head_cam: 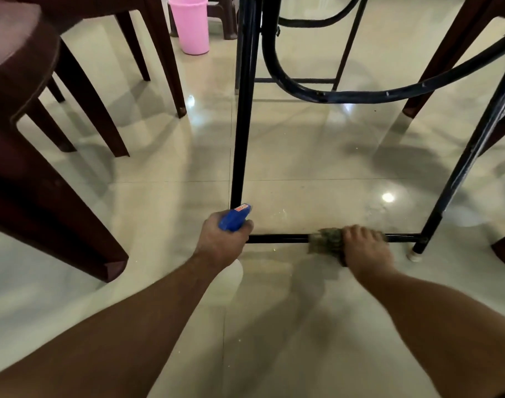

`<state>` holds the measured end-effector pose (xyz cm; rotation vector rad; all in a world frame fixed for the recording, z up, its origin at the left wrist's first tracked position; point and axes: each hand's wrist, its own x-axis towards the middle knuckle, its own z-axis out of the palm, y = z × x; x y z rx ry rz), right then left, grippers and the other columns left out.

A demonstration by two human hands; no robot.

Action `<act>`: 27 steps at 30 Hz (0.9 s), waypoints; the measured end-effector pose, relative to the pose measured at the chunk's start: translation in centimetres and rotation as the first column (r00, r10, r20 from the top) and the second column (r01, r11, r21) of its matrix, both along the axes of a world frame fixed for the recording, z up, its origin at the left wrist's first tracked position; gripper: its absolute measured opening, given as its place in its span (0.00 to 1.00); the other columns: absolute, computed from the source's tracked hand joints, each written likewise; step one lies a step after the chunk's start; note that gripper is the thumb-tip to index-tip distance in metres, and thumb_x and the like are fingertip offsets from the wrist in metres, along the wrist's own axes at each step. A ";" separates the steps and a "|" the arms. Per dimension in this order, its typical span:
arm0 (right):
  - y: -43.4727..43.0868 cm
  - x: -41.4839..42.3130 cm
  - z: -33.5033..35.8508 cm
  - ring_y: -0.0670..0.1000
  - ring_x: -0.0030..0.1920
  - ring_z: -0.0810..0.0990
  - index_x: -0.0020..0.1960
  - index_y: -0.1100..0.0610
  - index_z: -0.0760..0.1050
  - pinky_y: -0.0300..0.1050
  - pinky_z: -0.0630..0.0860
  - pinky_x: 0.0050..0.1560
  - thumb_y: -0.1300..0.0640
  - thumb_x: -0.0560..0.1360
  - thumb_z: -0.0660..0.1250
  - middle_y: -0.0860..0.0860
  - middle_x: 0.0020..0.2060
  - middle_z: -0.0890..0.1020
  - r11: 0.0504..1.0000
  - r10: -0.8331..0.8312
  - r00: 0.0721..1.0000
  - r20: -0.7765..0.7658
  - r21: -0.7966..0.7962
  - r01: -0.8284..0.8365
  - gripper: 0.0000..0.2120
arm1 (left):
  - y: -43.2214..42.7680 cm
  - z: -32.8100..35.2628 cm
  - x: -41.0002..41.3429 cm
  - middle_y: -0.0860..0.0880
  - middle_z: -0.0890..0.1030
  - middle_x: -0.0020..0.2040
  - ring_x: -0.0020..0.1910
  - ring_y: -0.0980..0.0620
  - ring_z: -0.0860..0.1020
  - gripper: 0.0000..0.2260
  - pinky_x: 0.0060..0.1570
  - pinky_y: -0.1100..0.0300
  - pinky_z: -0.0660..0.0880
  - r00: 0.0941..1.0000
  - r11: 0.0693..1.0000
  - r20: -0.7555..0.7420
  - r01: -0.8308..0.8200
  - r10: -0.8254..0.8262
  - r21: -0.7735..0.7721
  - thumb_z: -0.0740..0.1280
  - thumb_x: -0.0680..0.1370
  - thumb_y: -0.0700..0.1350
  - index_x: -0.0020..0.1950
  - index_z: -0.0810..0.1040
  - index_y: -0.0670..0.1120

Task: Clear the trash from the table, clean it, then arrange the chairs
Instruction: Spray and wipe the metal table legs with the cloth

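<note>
The view is low, beneath the worktop; its top is out of sight and only the black frame [241,124] shows. The right hand [363,248] presses a crumpled cloth [327,242] onto the frame's bottom bar [277,238], fingers curled over both, apparently to rub grime off the metal. The left hand [222,242] grips a blue spray bottle [234,218] at the bar's left end, nozzle forward, probably kept close to wet the next stretch. Cleaning seems under way, and the chairs are not yet arranged. I count one bottle, one cloth and one pink bin [191,24] at the back of the floor [159,282]. At least two brown chairs [30,124] stand on the left, and the legs of another [435,67] show on the right.
</note>
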<state>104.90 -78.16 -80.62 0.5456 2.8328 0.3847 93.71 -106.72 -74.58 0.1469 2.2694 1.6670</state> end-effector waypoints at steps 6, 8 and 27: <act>7.3 3.6 1.7 0.58 0.67 0.73 0.71 0.57 0.65 0.55 0.73 0.67 0.56 0.78 0.64 0.56 0.67 0.73 0.966 -0.234 0.972 0.008 -0.112 0.233 0.23 | 0.6 1.1 1.6 0.43 0.74 0.34 0.32 0.46 0.71 0.23 0.34 0.38 0.77 0.998 0.997 -0.025 0.057 -0.059 -0.057 0.70 0.69 0.55 0.48 0.77 0.34; 4.7 2.0 0.7 0.58 0.72 0.68 0.75 0.57 0.61 0.58 0.67 0.72 0.56 0.79 0.61 0.57 0.72 0.69 0.959 -0.165 0.986 -0.001 -0.233 0.160 0.26 | 0.7 1.6 2.1 0.42 0.74 0.33 0.31 0.46 0.71 0.20 0.33 0.40 0.77 0.997 0.995 -0.027 0.064 -0.066 -0.070 0.71 0.71 0.52 0.46 0.77 0.34; 6.2 1.2 0.5 0.55 0.73 0.68 0.80 0.50 0.53 0.53 0.65 0.74 0.47 0.77 0.67 0.51 0.75 0.66 0.971 0.083 0.995 0.062 -0.229 -0.066 0.37 | -0.2 2.9 1.6 0.41 0.76 0.36 0.32 0.47 0.72 0.12 0.30 0.61 0.74 0.996 0.995 -0.056 -0.067 0.063 -0.077 0.70 0.78 0.44 0.49 0.77 0.33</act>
